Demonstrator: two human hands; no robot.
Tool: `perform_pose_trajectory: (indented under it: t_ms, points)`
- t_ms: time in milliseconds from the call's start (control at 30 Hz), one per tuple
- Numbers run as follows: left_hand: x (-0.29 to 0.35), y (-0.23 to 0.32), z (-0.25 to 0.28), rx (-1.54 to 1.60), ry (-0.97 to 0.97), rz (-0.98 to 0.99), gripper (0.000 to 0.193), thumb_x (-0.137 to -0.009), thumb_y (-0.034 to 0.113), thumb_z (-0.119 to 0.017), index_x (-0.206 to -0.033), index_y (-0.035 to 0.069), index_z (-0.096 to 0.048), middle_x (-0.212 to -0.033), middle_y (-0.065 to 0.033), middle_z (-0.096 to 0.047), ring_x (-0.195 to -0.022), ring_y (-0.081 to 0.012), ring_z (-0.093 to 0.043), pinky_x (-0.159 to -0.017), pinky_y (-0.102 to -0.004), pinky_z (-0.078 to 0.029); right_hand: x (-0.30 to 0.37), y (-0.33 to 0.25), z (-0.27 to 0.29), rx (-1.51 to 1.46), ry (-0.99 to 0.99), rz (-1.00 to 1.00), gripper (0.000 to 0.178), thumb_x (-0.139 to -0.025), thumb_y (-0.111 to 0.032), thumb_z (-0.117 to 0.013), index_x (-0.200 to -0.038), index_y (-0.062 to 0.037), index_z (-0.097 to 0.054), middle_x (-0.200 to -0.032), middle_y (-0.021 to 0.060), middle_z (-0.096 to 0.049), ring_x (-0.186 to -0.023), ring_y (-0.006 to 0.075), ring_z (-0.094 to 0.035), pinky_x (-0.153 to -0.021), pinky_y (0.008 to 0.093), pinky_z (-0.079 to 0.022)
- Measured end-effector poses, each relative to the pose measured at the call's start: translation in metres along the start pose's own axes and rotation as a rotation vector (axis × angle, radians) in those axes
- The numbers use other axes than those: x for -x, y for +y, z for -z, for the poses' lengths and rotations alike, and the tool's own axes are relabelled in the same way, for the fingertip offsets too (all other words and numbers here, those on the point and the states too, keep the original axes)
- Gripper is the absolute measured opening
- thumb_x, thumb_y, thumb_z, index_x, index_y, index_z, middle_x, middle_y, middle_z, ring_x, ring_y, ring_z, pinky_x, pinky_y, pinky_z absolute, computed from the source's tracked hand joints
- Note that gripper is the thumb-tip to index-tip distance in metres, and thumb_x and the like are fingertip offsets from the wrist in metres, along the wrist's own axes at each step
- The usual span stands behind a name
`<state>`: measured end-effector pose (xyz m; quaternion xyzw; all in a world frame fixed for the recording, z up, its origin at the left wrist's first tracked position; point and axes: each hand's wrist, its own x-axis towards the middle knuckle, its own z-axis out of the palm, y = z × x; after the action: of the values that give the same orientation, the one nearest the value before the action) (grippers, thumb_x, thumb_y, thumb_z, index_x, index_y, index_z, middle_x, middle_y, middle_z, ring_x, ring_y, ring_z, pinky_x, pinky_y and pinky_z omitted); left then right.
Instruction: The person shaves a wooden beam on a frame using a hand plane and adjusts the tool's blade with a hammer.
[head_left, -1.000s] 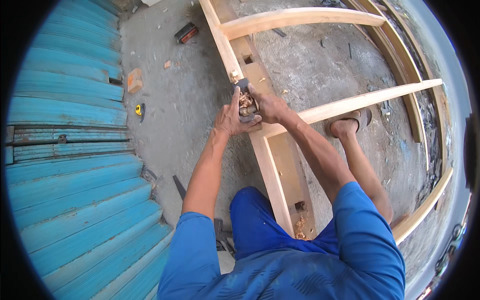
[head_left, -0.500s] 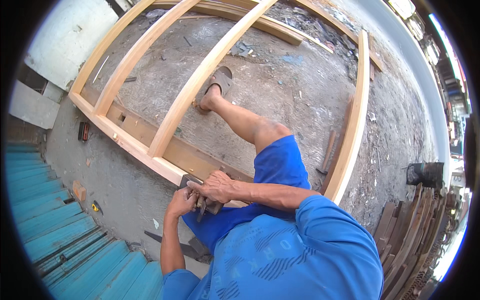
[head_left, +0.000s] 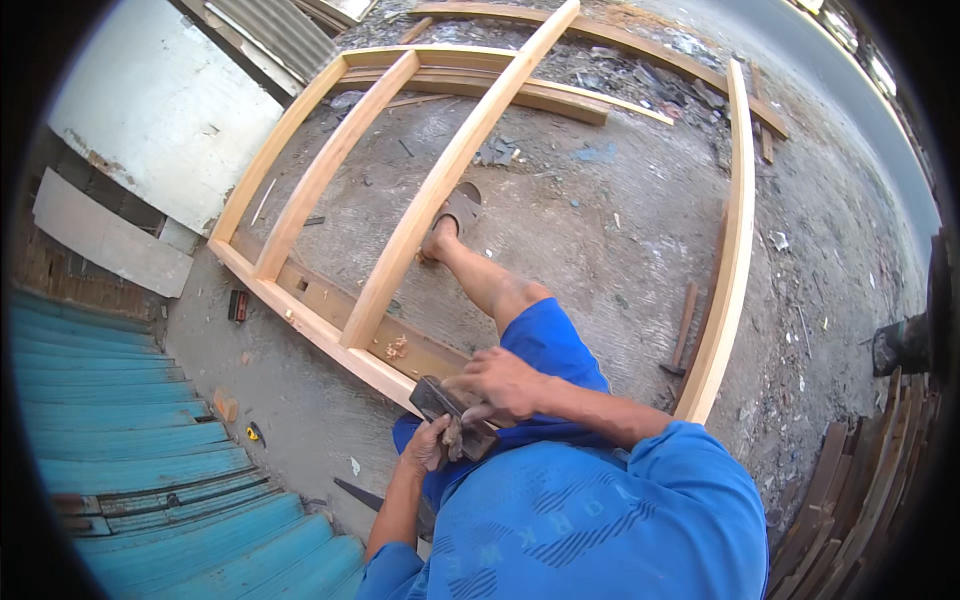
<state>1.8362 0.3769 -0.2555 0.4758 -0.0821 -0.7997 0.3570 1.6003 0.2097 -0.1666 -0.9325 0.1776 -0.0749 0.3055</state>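
A dark wooden hand plane is held close to my lap, beside the near end of a light timber frame. My left hand wraps round the plane's near side. Over the top of it, my right hand has its fingers stretched out and apart, the tips at or just above the plane; contact cannot be made out. Pale curled shavings lie on the board inside the frame.
A hammer lies by the frame's right beam. Teal planks border the left side, with a yellow tape measure and a saw blade nearby. Stacked boards stand at right.
My right hand has loosened from the plane and its fingers have straightened. The plane is tilted up, showing more of its face. The view has shifted, so the frame appears further right and lower.
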Motion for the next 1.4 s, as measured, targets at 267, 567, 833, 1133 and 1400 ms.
perform_pose_trajectory:
  t_ms: [267,567,833,1133,1400]
  points:
    - [-0.008,-0.034,0.002,0.1,0.151,-0.237,0.032,-0.098,0.022,-0.061,-0.122,0.002,-0.064,-0.112,-0.0087,-0.071,-0.102,-0.0197,-0.068,-0.092,-0.0357,-0.053,0.287,0.288,-0.079,-0.099,0.506,-1.537,0.072,-0.087,-0.037,-0.066,-0.146,-0.0004,-0.049,-0.145,0.0313,-0.051,-0.137,0.046,-0.048,-0.113,0.0492,-0.043]
    - [0.03,-0.041,-0.019,0.182,0.314,-0.435,0.033,-0.099,0.021,-0.064,-0.126,0.002,-0.063,-0.118,-0.0076,-0.07,-0.109,-0.0202,-0.067,-0.099,-0.0371,-0.051,0.286,0.255,-0.222,-0.304,-0.057,-1.572,0.057,-0.084,-0.035,-0.07,-0.127,0.0012,-0.067,-0.126,0.0336,-0.064,-0.121,0.0465,-0.061,-0.105,0.0472,-0.05]
    - [0.028,-0.055,0.006,0.207,0.3,-0.49,0.04,-0.1,0.027,-0.067,-0.133,0.006,-0.06,-0.122,-0.0066,-0.07,-0.111,-0.0185,-0.066,-0.101,-0.0363,-0.051,0.284,0.231,-0.171,0.156,0.299,-1.932,0.065,-0.081,-0.029,-0.073,-0.139,-0.0035,-0.058,-0.124,0.0331,-0.065,-0.119,0.0442,-0.064,-0.102,0.049,-0.05]
    - [0.028,-0.04,0.006,0.237,0.266,-0.476,0.039,-0.1,0.028,-0.067,-0.131,0.006,-0.06,-0.118,-0.0065,-0.07,-0.105,-0.0176,-0.067,-0.098,-0.0344,-0.052,0.299,0.285,-0.223,-0.268,0.06,-1.499,0.07,-0.08,-0.031,-0.076,-0.14,-0.0017,-0.056,-0.133,0.035,-0.06,-0.131,0.0465,-0.055,-0.109,0.0499,-0.045]
    - [0.016,-0.037,0.013,0.229,0.199,-0.466,0.041,-0.101,0.026,-0.064,-0.135,0.004,-0.057,-0.124,-0.0085,-0.068,-0.115,-0.02,-0.065,-0.103,-0.0375,-0.051,0.367,0.321,-0.223,-0.266,0.085,-1.597,0.071,-0.082,-0.04,-0.074,-0.134,0.007,-0.059,-0.133,0.0338,-0.061,-0.128,0.0471,-0.056,-0.111,0.0461,-0.043]
